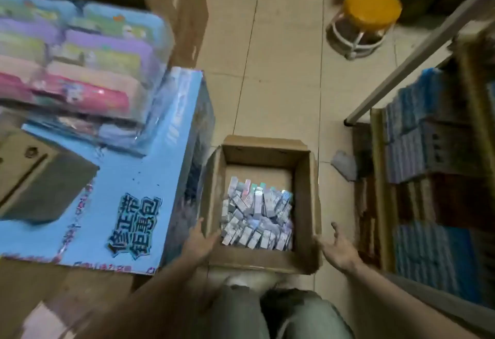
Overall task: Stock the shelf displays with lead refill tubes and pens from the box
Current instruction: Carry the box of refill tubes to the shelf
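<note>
The tiled floor [281,71] stretches away ahead of both hands, with bare room running up to a yellow-topped stool [371,8] standing well beyond the right hand. To the outside of the right hand rises the shelf [428,178], its lower levels packed with rows of blue and dark packets; its pale metal upright slants down to the floor just past that hand. To the outside of the left hand sits a big blue carton [120,191] printed with black characters; its near edge runs close beside the left wrist, and shrink-wrapped pastel cases [80,57] are stacked on its far part, blurred.

Between the two hands stands the open cardboard box [263,202], flaps folded outward, squeezed between the blue carton and the shelf with only a narrow strip of floor on the shelf side. A heap of small lead refill tubes [257,221], silvery with pastel ends, fills the nearer half of its bottom; the far half shows bare cardboard.

The left hand [199,242] lies flat against the box's left flap, fingers straight, grasping nothing. The right hand [338,249] hovers just outside the box's right flap, palm turned inward, fingers spread and loosely bent, released. Both forearms reach down from above the person's knees.
</note>
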The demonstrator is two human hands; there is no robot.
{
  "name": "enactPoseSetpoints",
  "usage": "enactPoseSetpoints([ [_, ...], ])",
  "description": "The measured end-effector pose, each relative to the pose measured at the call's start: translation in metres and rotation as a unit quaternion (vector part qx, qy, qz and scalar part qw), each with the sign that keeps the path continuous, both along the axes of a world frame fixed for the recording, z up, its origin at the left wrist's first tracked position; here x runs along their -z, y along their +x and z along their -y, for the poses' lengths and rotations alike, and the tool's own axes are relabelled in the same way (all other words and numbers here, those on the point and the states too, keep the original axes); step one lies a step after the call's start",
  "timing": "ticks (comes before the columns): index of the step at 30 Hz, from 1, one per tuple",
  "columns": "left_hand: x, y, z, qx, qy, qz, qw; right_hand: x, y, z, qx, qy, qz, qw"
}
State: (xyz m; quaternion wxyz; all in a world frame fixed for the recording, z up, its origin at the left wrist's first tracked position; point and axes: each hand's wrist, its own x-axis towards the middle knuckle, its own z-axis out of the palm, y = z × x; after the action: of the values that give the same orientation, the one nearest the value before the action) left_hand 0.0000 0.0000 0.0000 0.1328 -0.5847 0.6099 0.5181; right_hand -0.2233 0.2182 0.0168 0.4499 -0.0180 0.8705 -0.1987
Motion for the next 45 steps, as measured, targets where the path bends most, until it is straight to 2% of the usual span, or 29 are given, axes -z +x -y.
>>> enactPoseSetpoints([
  [4, 0.081, -0.015, 0.01, -0.081, -0.022, -0.004, 0.996, 0.089, -0.007, -0.008, 0.021, 0.003, 0.039, 0.999],
  [7, 0.126, -0.013, 0.012, -0.069, -0.048, 0.001, 0.996, 0.136, 0.003, -0.015, -0.033, 0.049, 0.008, 0.998],
  [10, 0.146, -0.012, 0.008, -0.036, -0.11, 0.009, 0.993, 0.152, 0.012, -0.016, -0.054, 0.045, -0.06, 0.996],
  [13, 0.135, -0.013, 0.005, -0.028, -0.126, -0.004, 0.992, 0.142, 0.013, -0.011, -0.027, 0.023, -0.07, 0.997],
  [15, 0.108, -0.011, 0.006, -0.026, -0.121, -0.01, 0.992, 0.115, 0.011, -0.009, -0.019, 0.011, -0.074, 0.997],
  [18, 0.042, -0.006, 0.005, -0.033, -0.107, -0.003, 0.994, 0.045, 0.007, -0.01, -0.034, 0.014, -0.082, 0.996],
  [25, -0.186, 0.004, 0.008, -0.041, -0.143, -0.024, 0.989, -0.183, 0.002, 0.001, -0.042, 0.017, -0.074, 0.996],
  [29, -0.312, 0.01, 0.015, -0.046, -0.171, -0.053, 0.983, -0.305, 0.006, 0.01, -0.058, -0.007, -0.116, 0.991],
  [32, -0.379, 0.011, 0.024, -0.083, -0.164, -0.07, 0.981, -0.372, 0.011, 0.019, -0.066, -0.022, -0.156, 0.985],
  [38, -0.449, -0.001, 0.04, -0.069, -0.197, -0.102, 0.973, -0.449, 0.002, 0.031, -0.039, -0.078, -0.223, 0.971],
  [45, -0.479, -0.078, 0.086, -0.07, -0.208, -0.12, 0.968, -0.482, -0.081, 0.078, -0.037, -0.124, -0.241, 0.962],
])
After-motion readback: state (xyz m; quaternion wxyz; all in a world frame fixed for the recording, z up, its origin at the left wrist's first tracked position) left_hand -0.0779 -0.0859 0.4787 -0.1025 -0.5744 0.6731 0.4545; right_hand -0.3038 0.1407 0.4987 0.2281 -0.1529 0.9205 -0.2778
